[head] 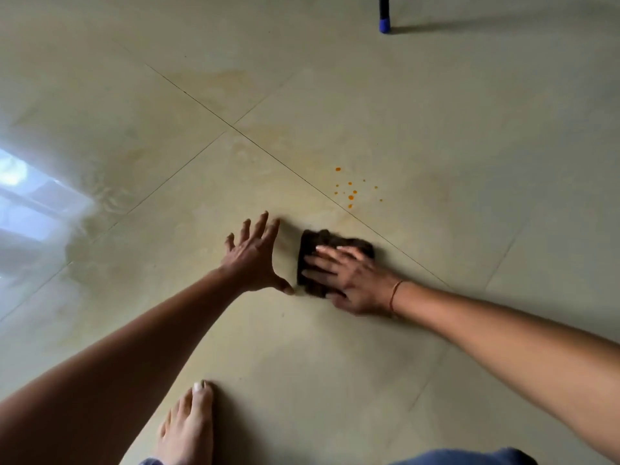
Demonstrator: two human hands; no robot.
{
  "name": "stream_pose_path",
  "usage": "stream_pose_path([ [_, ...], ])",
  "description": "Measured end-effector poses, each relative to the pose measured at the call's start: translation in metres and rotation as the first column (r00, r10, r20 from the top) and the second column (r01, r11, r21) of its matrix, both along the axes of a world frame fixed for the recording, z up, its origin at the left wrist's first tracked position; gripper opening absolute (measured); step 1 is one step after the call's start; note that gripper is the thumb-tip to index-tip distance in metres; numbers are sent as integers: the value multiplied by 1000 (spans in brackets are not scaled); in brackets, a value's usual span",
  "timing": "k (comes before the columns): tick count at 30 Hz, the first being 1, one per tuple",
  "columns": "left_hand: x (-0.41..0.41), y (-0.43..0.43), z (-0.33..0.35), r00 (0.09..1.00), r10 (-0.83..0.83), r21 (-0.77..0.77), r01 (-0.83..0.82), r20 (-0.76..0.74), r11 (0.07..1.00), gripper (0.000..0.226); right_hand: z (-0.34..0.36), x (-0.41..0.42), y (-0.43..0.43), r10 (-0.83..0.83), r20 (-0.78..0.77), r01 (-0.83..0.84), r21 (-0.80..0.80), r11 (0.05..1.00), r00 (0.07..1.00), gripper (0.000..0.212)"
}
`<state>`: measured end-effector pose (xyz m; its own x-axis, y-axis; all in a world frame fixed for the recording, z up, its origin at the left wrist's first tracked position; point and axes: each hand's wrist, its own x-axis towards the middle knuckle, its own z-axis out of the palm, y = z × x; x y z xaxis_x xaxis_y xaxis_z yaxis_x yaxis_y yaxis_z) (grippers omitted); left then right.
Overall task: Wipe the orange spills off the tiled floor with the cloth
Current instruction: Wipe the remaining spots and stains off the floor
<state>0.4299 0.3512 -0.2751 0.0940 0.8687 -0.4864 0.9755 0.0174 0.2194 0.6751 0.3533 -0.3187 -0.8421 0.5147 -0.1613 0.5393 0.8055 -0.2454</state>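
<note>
Your right hand [352, 280] presses the dark cloth [330, 255] flat, fingers extended; your left hand [253, 255] beside it is splayed, empty — orange drops [350, 193] beyond the cloth on the tiled floor [436, 129].

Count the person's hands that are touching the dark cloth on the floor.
1. The right hand lies flat on the dark cloth. The left hand is spread on the tiled floor beside it; its thumb comes close, and contact is unclear.
</note>
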Motion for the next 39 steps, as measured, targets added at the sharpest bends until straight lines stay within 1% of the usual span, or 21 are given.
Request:
stream_pose_path([
  [2,5,21,-2,1000,-13,-24,13,6,1000,154,2,4,50,-299,38,296,57,953,954,57],
  [4,9,42,-7,1000,-25,-74,25,4,997,161,4,-1,80,-684,17,683,51,729,729,57],
  [5,10,49,-9,999,-35,-107,35,3,994,163,5,-8,77,-722,-7,721,54,690,692,57],
  [8,9,53,-18,999,-42,-140,45,28,989,166,0,-8,31,-331,-36,333,63,941,943,58],
  [10,6,52,-24,998,-41,-126,47,48,991,167,0,16,55,-186,-26,188,105,977,982,56],
  [11,4,53,-27,997,-44,-119,51,58,992,167,1,20,80,-337,-19,337,102,936,941,54],
  [13,2,53,-32,996,-48,-101,55,73,993,167,8,11,134,-762,-28,762,51,645,647,53],
  [14,1,53,-34,995,-53,-89,60,79,994,167,10,-4,148,-845,-9,845,21,535,535,55],
  [15,-1,53,-35,995,-53,-83,60,85,995,167,9,-25,152,-833,-12,833,24,553,553,56],
  [18,-2,51,-37,994,-34,-62,40,103,997,166,5,-57,101,-488,-27,489,6,872,872,58],
  [20,-2,50,-37,993,-35,-51,41,110,998,166,4,-29,59,-332,-23,332,-4,943,943,60],
  [22,-3,50,-38,991,-40,-43,46,129,998,166,2,3,66,-380,-14,380,53,923,925,60],
  [26,-3,51,-37,992,-47,-34,51,121,998,167,7,-25,128,-793,-9,793,47,608,609,57],
  [28,-3,50,-35,993,-43,-40,48,113,998,166,1,-56,98,-670,-36,671,40,740,741,58],
  [30,-1,51,-33,993,-34,-39,39,113,998,164,-4,-46,33,-397,-44,399,35,916,917,59],
  [32,-1,50,-31,993,-37,-49,42,110,998,164,1,-7,12,-250,-49,252,52,966,967,60],
  [34,-2,51,-31,994,-44,-59,50,103,997,165,4,16,48,-438,-18,438,63,897,899,57],
  [36,-2,52,-30,995,-42,-75,49,91,996,165,11,9,93,-780,-7,780,30,625,626,56],
  [37,-1,53,-29,996,-39,-79,46,82,996,165,11,-3,98,-838,11,837,24,546,546,56],
  [38,1,52,-27,997,-40,-87,46,69,995,165,7,-16,89,-818,-2,818,25,575,575,57],
  [39,3,52,-23,998,-41,-98,46,52,994,165,3,-25,69,-719,-25,719,32,694,695,58],
])
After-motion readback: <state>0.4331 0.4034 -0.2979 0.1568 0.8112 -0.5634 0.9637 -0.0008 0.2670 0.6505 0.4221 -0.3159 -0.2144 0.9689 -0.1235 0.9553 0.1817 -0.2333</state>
